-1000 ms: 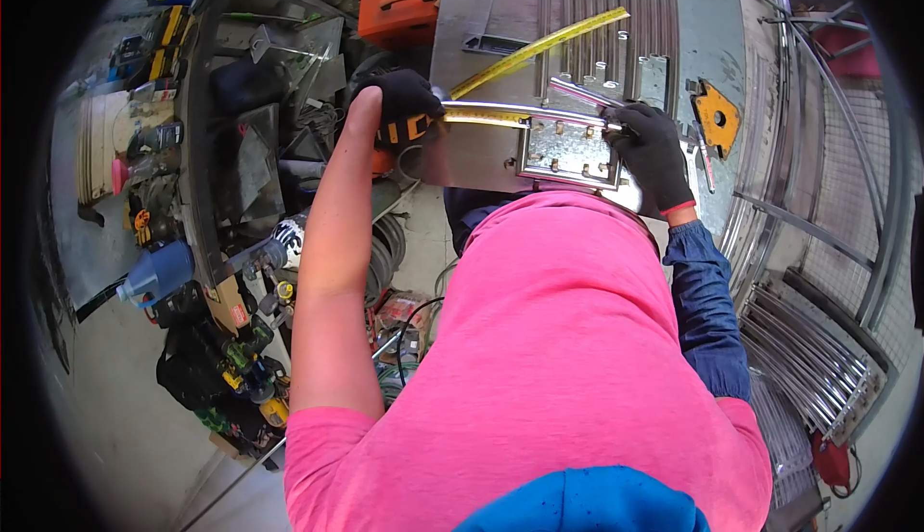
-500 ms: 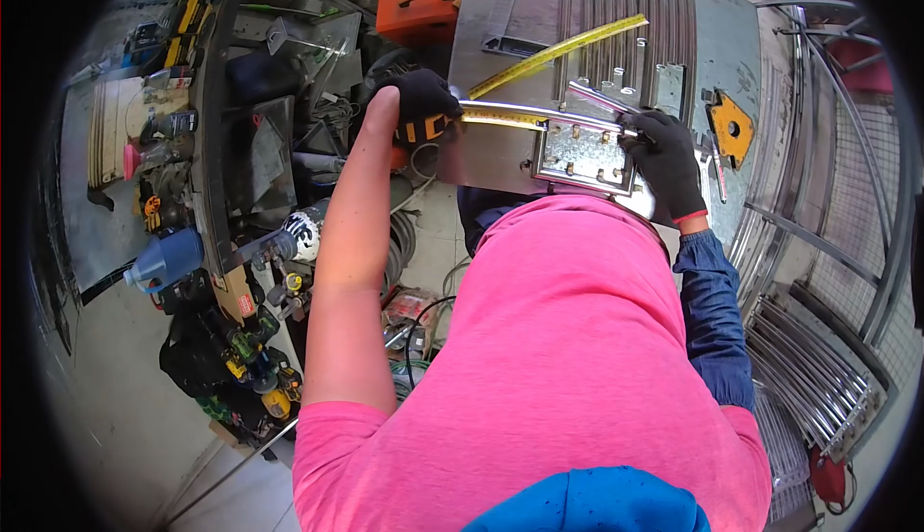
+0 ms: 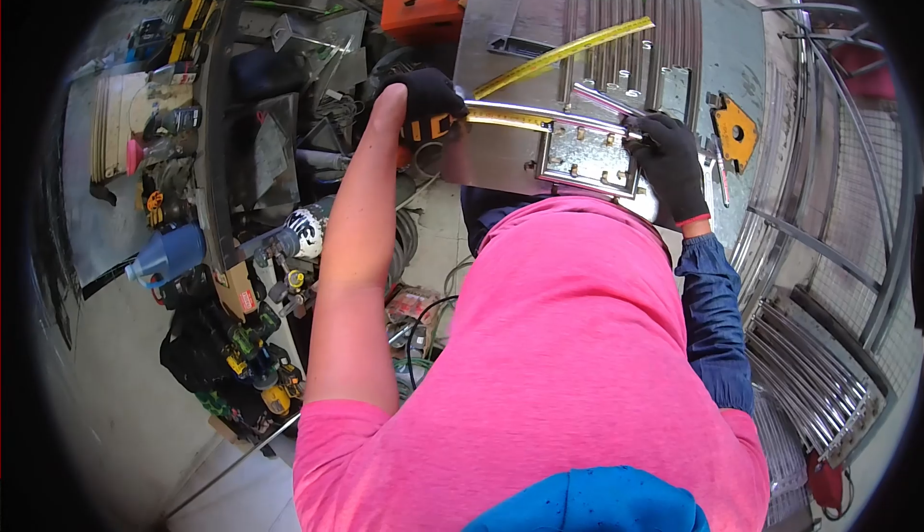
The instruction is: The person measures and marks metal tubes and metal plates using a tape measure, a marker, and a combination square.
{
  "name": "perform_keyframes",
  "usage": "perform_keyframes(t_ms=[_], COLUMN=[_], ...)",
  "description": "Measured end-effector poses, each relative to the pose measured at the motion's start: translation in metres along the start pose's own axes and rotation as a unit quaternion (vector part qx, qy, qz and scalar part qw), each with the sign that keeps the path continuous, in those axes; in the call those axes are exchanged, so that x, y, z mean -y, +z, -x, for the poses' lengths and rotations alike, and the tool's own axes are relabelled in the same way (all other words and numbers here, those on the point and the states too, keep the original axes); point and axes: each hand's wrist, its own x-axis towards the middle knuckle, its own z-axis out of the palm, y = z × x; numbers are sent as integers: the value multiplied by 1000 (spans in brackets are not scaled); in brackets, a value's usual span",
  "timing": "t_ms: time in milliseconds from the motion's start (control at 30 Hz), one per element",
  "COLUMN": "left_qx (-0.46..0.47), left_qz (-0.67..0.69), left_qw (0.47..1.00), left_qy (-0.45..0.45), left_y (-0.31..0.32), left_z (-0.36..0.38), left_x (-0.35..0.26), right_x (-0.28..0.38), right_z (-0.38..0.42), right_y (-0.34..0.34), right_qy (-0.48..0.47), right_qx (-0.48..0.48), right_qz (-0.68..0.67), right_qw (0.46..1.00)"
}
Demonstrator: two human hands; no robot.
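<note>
Nearest the camera, a pink shirt [image 3: 568, 359] fills the lower view. Beyond it the gloved left hand [image 3: 428, 103] is closed around a tape case [image 3: 426, 128] at the left edge of the steel table [image 3: 500, 12]. The tape blade [image 3: 505, 116] runs right along a curved tube [image 3: 577, 118] that lies against a bolted plate [image 3: 589, 158]. The gloved right hand [image 3: 669, 161] pinches the tube's far end. Past them lie a second tape [image 3: 563, 52], a row of tubes [image 3: 630, 12], a yellow magnet square [image 3: 736, 132] and an orange case [image 3: 423, 7].
</note>
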Motion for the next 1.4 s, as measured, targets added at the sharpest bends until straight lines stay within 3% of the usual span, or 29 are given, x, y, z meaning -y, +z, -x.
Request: perform_keyframes(t_ms=[267, 367, 533, 767, 1400], left_qx=[14, -11, 13, -13, -11], left_qz=[32, -16, 29, -46, -30], left_qw=[999, 1000, 999, 999, 999], left_qy=[-38, 21, -38, 25, 23], left_y=[-1, -1, -2, 0, -7], left_z=[1, 2, 6, -10, 19], left_x=[-3, -2, -8, 5, -24], right_x=[4, 0, 8, 4, 4], right_z=[-2, 0, -3, 1, 0], right_y=[0, 1, 0, -2, -2], right_qy=[38, 46, 40, 44, 44], right_qx=[18, 17, 3, 3, -2], right_qz=[-22, -10, -25, -29, -51], right_qw=[999, 999, 999, 999, 998])
